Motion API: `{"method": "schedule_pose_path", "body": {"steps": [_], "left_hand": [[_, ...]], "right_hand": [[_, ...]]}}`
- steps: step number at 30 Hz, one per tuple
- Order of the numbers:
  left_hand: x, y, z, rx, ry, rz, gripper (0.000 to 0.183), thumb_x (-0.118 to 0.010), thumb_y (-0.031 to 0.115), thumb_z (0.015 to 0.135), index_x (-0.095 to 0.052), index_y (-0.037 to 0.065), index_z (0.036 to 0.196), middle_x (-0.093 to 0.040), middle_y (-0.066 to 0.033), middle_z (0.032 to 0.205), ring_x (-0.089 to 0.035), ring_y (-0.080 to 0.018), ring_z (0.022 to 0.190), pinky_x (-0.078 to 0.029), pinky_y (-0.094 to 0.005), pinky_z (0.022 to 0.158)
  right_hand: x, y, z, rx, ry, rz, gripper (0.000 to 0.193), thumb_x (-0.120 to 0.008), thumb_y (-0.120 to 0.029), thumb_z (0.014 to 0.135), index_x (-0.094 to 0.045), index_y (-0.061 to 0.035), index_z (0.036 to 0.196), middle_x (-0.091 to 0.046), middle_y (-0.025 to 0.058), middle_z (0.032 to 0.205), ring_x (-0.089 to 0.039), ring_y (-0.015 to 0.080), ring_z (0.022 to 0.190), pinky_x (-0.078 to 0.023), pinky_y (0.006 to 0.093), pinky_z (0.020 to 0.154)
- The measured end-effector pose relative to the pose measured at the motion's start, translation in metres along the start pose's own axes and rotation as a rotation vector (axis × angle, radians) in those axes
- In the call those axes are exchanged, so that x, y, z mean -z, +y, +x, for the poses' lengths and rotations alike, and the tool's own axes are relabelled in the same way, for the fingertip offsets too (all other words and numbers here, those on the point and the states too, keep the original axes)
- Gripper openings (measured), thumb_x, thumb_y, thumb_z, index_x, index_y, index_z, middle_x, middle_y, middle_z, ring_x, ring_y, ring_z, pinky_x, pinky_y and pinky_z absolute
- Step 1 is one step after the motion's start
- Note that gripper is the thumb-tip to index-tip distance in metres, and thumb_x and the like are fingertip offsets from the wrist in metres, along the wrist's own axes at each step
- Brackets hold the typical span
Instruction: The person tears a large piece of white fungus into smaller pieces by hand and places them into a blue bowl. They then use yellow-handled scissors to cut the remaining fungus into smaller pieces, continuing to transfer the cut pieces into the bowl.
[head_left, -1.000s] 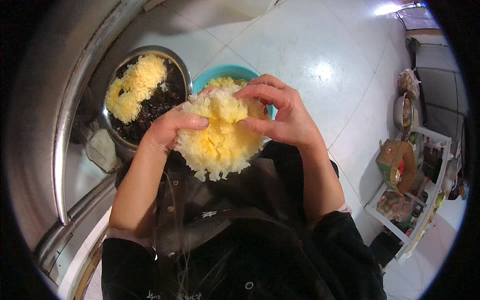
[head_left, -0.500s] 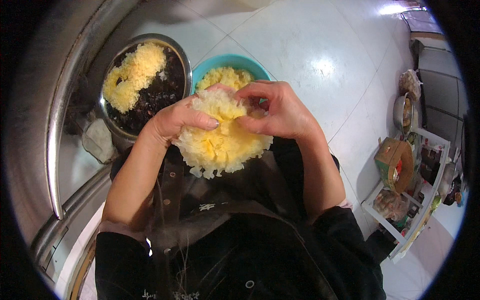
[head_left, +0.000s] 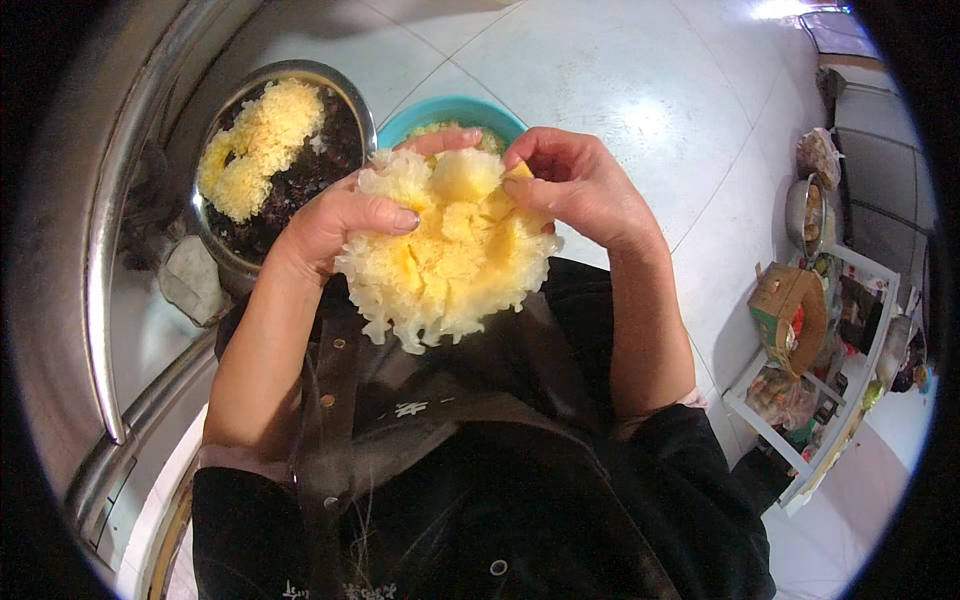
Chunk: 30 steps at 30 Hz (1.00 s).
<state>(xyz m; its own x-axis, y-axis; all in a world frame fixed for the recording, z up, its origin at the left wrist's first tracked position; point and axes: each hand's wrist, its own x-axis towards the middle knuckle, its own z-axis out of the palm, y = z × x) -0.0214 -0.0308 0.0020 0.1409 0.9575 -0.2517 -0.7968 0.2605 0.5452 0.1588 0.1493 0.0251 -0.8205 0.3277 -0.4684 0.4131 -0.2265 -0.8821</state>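
A large ruffled snow fungus (head_left: 450,255), pale at its edges and yellow in the middle, hangs in front of my apron. My left hand (head_left: 345,215) grips its left side, thumb on top and fingers behind. At its upper right, my right hand (head_left: 585,185) pinches a small yellow bit of fungus (head_left: 520,172) between thumb and fingertips. Beyond the hands stands a teal basin (head_left: 455,106), partly hidden, with more fungus pieces inside. To the left, a steel bowl (head_left: 368,120) holds dark wet material (head_left: 300,185) and a heap of yellow fungus (head_left: 265,140).
A curved metal rail (head_left: 105,300) runs along the left, with a greyish lump (head_left: 193,280) beside the steel bowl. Pale floor tiles (head_left: 640,100) lie ahead. On the right are a white rack (head_left: 770,425), a cardboard box (head_left: 780,300) and a metal bowl (head_left: 800,215).
My right hand has moved slightly up and right, away from the fungus's middle, and a yellow bit now shows in its fingertips. The fungus's yellow middle is more exposed.
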Motion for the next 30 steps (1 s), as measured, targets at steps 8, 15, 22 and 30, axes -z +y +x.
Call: {"method": "schedule_pose_path", "body": {"steps": [8, 15, 22, 30], "left_hand": [[0.003, -0.003, -0.003, 0.077, 0.104, 0.129, 0.08, -0.072, 0.017, 0.065, -0.045, 0.003, 0.139, -0.057, -0.0125, 0.133, -0.057, -0.0261, 0.124, -0.043, -0.0381, 0.109], [0.011, -0.006, -0.004, 0.075, 0.128, 0.108, 0.068, -0.07, 0.009, 0.068, -0.052, 0.006, 0.134, -0.061, -0.0087, 0.122, -0.061, -0.022, 0.113, -0.047, -0.0345, 0.103], [0.006, 0.0, -0.008, 0.066, 0.143, 0.079, 0.066, -0.07, 0.012, 0.066, -0.053, 0.005, 0.13, -0.062, -0.0097, 0.118, -0.061, -0.0233, 0.112, -0.048, -0.0354, 0.101], [0.011, -0.001, -0.01, 0.057, 0.092, 0.073, 0.065, -0.07, 0.013, 0.067, -0.052, 0.005, 0.129, -0.062, -0.0109, 0.119, -0.061, -0.0237, 0.112, -0.048, -0.0356, 0.101]], "right_hand": [[-0.009, 0.0, 0.001, 0.016, -0.146, -0.084, 0.013, -0.074, -0.003, 0.081, -0.066, -0.0045, 0.091, -0.066, -0.0019, 0.084, -0.061, 0.0054, 0.074, -0.049, 0.0203, 0.063], [-0.013, 0.016, 0.013, 0.096, -0.001, -0.144, 0.015, -0.074, -0.003, 0.079, -0.064, -0.0055, 0.09, -0.063, -0.0045, 0.084, -0.058, 0.0053, 0.076, -0.049, 0.0216, 0.07], [-0.009, 0.013, 0.016, -0.062, 0.151, 0.11, 0.01, -0.072, -0.01, 0.083, -0.064, -0.0073, 0.088, -0.06, -0.0014, 0.08, -0.053, 0.0046, 0.065, -0.039, 0.0191, 0.051], [0.007, 0.013, 0.024, -0.048, 0.252, 0.246, 0.018, -0.072, -0.013, 0.086, -0.064, -0.0053, 0.1, -0.061, 0.0051, 0.084, -0.054, 0.0093, 0.065, -0.036, 0.0188, 0.048]]}}
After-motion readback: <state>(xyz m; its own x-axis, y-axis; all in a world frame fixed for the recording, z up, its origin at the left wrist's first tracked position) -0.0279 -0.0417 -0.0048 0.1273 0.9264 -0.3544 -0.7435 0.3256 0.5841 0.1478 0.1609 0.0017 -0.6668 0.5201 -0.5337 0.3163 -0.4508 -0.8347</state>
